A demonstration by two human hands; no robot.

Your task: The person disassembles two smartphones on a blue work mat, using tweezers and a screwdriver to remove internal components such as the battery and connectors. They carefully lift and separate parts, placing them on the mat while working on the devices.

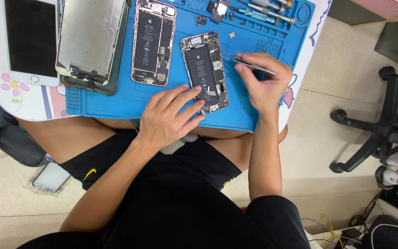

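Observation:
An opened phone body [204, 70] with a black battery lies on the blue work mat [116, 103]. My left hand [169, 117] rests on the mat with its fingertips pressing the phone's lower left edge. My right hand [263, 83] grips thin metal tweezers [242, 62], whose tips point left to the phone's upper right side. A second opened phone body [153, 42] lies to the left of the first.
A silver display backplate [88, 37] over a dark case and a white phone front [28, 39] lie at the left. Screwdrivers [266, 11] and small parts sit at the mat's top. A chair base [378, 127] stands on the floor at right. A bagged part [50, 177] lies below.

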